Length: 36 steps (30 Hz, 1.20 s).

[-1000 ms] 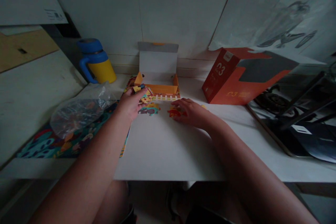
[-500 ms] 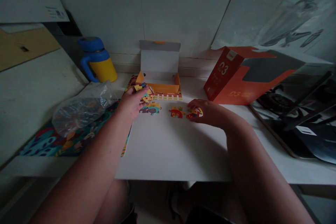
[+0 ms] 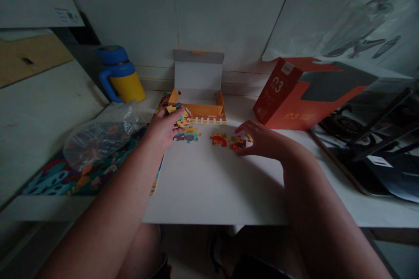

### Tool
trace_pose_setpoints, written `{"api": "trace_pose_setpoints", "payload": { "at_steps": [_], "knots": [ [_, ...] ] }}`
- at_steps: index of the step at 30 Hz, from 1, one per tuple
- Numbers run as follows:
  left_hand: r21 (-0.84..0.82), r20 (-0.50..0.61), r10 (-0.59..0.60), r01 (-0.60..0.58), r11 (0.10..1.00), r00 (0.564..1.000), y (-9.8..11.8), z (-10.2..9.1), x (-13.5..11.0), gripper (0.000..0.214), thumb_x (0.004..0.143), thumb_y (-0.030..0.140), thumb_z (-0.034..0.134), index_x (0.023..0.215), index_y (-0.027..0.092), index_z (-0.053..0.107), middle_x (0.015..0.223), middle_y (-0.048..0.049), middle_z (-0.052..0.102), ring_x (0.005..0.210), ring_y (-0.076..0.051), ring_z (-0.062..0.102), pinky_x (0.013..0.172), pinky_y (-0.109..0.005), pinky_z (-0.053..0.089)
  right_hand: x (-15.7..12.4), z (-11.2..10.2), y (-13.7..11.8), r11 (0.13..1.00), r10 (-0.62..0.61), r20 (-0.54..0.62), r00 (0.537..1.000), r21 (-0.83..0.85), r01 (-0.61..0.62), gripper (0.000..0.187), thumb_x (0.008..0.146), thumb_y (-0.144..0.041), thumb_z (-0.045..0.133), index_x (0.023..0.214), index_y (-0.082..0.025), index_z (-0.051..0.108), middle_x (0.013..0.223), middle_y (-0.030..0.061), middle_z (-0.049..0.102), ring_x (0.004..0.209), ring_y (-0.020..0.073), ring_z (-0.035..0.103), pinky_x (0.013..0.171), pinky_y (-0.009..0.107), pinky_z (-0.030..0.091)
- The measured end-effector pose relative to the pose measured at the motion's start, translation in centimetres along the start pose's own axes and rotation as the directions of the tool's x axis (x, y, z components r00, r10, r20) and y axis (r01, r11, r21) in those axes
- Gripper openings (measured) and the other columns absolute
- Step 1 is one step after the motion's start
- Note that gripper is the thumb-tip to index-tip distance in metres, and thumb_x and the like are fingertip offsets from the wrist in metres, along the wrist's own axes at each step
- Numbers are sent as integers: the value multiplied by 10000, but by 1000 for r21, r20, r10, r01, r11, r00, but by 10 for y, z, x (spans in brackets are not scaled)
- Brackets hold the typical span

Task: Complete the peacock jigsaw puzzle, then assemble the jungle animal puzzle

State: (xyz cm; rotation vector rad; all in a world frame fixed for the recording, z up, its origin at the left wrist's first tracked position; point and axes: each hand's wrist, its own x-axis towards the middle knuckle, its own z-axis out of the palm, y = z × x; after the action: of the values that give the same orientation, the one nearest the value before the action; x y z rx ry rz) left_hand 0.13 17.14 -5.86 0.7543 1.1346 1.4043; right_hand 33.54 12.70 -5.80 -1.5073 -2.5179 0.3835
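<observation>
My left hand (image 3: pixel 163 130) is closed around a stack of colourful jigsaw puzzle pieces (image 3: pixel 183 117), thumb on top. Just below it on the white table lie joined puzzle pieces with a grey animal picture (image 3: pixel 186 135). My right hand (image 3: pixel 263 140) has its thumb and fingers apart around a red and yellow puzzle piece (image 3: pixel 238 143) lying on the table. Part of that piece is hidden behind the hand. Directly to its left is another red and yellow puzzle piece (image 3: pixel 219 139); whether the two interlock I cannot tell.
An orange box (image 3: pixel 196 109) with its lid raised stands at the back. A blue and yellow jug (image 3: pixel 126 80) and a clear plastic bag (image 3: pixel 98 139) over a colourful printed sheet (image 3: pixel 62 176) are on the left. A red-orange box (image 3: pixel 288 96) and a black tray-like object (image 3: pixel 360 170) stand right.
My right hand's fingers have spread apart around the red and yellow puzzle piece, and more of the piece shows. The left hand still holds its stack in the same place.
</observation>
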Motion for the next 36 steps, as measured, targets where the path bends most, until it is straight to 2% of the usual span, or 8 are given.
{"api": "trace_pose_setpoints", "payload": {
  "at_steps": [5, 13, 19, 28, 32, 36],
  "knots": [
    [0, 1, -8, 8, 1000, 1000, 1, 0, 0, 333, 734, 279, 940, 987, 246, 725, 1096, -54, 797, 947, -241, 757, 797, -388, 619, -1, -1, 11, 1000, 23, 21, 1000, -7, -23, 521, 768, -504, 932, 1170, -239, 733, 1273, 132, 646, 1194, 340, 647, 1102, 497, 532],
    [-6, 7, -9, 9, 1000, 1000, 2, 2, -3, 347, 718, 273, 943, 975, 242, 713, 1085, -54, 794, 955, -248, 755, 804, -398, 611, -2, -3, 6, 999, 46, 81, 996, 8, -47, 546, 764, -494, 923, 1188, -226, 708, 1284, 137, 641, 1207, 345, 645, 1096, 499, 539],
    [1, 7, -13, 13, 1000, 1000, 2, 2, -3, 326, 728, 275, 942, 951, 242, 706, 1074, -55, 787, 903, -238, 753, 803, -399, 604, -2, -1, 8, 1000, -8, 18, 1000, 7, 8, 548, 750, -464, 931, 1192, -252, 683, 1275, 122, 627, 1181, 339, 647, 1083, 520, 544],
    [2, 3, -17, 17, 1000, 1000, 2, 2, -3, 296, 761, 262, 922, 969, 245, 713, 1094, -56, 796, 925, -240, 755, 767, -367, 616, 5, 9, 6, 1000, -8, -54, 999, -12, 7, 469, 840, -437, 862, 1201, -223, 653, 1272, 141, 616, 1155, 323, 656, 1054, 489, 557],
    [8, -11, -17, 17, 1000, 1000, 2, 2, -3, 311, 756, 265, 933, 981, 243, 718, 1096, -61, 794, 909, -233, 755, 764, -370, 617, 6, 10, 5, 999, -17, -48, 999, -33, 16, 468, 879, -465, 834, 1218, -195, 656, 1263, 160, 619, 1143, 327, 661, 1025, 492, 576],
    [0, -4, -12, 12, 1000, 1000, 2, 3, -4, 313, 754, 251, 929, 987, 245, 721, 1065, -53, 795, 906, -228, 754, 774, -370, 618, 7, 10, 2, 996, -66, -36, 997, -65, 64, 417, 910, -472, 813, 1218, -228, 672, 1253, 149, 630, 1172, 335, 651, 1076, 520, 555]
  ]
}}
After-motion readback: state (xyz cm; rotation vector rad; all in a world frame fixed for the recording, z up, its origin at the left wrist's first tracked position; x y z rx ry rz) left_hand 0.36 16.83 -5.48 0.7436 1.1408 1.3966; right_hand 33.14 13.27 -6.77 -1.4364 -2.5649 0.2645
